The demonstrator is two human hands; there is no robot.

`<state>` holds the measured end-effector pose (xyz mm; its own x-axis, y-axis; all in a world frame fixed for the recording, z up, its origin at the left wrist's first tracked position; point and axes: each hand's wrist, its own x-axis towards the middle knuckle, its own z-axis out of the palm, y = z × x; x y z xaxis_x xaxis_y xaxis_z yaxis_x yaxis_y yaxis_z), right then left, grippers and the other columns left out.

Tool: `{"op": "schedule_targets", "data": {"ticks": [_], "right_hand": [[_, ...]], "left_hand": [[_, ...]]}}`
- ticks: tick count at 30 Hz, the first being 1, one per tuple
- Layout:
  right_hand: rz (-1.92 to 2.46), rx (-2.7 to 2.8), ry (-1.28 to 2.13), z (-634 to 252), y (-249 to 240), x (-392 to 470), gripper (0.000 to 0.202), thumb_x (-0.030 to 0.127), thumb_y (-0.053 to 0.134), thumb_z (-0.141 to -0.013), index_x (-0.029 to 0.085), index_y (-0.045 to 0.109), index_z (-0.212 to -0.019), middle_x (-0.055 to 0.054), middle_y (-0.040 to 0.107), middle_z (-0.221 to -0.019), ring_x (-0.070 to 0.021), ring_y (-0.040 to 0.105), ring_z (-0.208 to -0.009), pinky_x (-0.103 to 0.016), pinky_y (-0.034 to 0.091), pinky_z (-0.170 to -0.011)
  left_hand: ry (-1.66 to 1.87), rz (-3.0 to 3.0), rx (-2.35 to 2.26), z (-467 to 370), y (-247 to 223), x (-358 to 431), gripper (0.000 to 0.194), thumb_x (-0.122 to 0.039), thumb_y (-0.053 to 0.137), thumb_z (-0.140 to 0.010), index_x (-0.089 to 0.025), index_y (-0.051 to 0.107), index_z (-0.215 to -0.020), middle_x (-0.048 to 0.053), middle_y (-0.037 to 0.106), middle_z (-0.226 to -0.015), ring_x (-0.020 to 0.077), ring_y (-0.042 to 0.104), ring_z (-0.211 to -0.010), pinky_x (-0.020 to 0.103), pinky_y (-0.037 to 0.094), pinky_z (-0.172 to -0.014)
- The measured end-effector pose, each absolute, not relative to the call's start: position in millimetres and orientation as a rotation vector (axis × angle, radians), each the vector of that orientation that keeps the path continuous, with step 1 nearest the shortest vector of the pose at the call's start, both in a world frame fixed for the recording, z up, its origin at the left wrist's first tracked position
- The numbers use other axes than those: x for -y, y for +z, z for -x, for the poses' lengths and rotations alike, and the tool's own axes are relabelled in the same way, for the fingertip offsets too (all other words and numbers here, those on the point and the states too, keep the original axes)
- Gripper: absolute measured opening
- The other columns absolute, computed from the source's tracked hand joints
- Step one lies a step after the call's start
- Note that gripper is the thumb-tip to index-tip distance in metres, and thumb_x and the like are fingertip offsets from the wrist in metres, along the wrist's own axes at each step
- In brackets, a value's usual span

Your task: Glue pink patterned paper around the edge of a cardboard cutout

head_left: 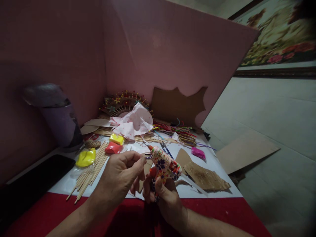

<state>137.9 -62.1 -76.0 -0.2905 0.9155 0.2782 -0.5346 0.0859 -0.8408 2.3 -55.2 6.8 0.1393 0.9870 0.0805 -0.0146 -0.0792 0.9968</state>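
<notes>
In front of me, my right hand (170,199) is wrapped round the handle of a glue gun (161,163) with a bright flower pattern. Its orange nozzle tilts up to the left, and a whitish glue stick (195,184) juts from the back. My left hand (122,174) is closed in a pinch just beside the nozzle. Something small and dark shows at its fingertips, too small to name. Behind the gun lies a dark cutter-like tool (166,149). A torn piece of brown cardboard (208,176) rests to the right of the gun.
Thin wooden sticks (92,177), yellow clay packet (85,158), red packet (113,147) and magenta packet (198,153) lie on white paper. Pink-white cloth (133,120) and coloured pipe cleaners (182,131) are behind. A tumbler (60,121) and a black phone (46,174) stand left.
</notes>
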Motion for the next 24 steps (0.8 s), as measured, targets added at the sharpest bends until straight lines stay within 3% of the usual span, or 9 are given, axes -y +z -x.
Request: {"op": "schedule_targets", "data": {"ticks": [6, 12, 20, 24], "right_hand": [[0.475, 1.093, 1.534, -138.7, -74.2, 63.2, 0.034, 0.050, 0.058, -0.083, 0.016, 0.056, -0.091, 0.003, 0.050, -0.055, -0.0080, 0.040, -0.045, -0.022, 0.027, -0.046], [0.512, 1.121, 1.549, -141.3, -78.1, 64.6, 0.034, 0.050, 0.057, -0.084, 0.016, 0.057, -0.092, 0.000, 0.054, -0.061, -0.0086, 0.043, -0.048, -0.022, 0.027, -0.046], [0.526, 1.087, 1.533, -138.9, -71.8, 64.5, 0.038, 0.053, 0.059, -0.081, 0.016, 0.057, -0.088, 0.002, 0.053, -0.053, -0.0085, 0.040, -0.043, -0.023, 0.027, -0.044], [0.517, 1.099, 1.530, -138.2, -71.0, 66.8, 0.036, 0.053, 0.056, -0.083, 0.018, 0.055, -0.091, 0.003, 0.053, -0.051, -0.0091, 0.041, -0.042, -0.023, 0.026, -0.044]], "left_hand": [[1.165, -1.313, -1.031, -2.0, 7.5, 54.4, 0.022, -0.031, 0.056, -0.075, -0.013, 0.059, -0.062, -0.002, 0.057, -0.047, 0.0075, 0.048, -0.033, 0.019, 0.041, -0.034], [1.158, -1.313, -1.042, -1.2, 7.2, 54.8, 0.026, -0.036, 0.064, -0.074, -0.013, 0.059, -0.063, -0.002, 0.058, -0.049, 0.0062, 0.049, -0.034, 0.016, 0.042, -0.035], [1.198, -1.385, -1.001, -0.7, 5.9, 56.9, 0.020, -0.028, 0.056, -0.078, -0.014, 0.060, -0.064, -0.003, 0.054, -0.046, 0.0074, 0.049, -0.036, 0.017, 0.041, -0.036], [1.224, -1.374, -1.016, -1.8, 5.7, 57.8, 0.018, -0.027, 0.057, -0.078, -0.015, 0.061, -0.065, -0.001, 0.059, -0.052, 0.0081, 0.051, -0.039, 0.018, 0.044, -0.039]]}}
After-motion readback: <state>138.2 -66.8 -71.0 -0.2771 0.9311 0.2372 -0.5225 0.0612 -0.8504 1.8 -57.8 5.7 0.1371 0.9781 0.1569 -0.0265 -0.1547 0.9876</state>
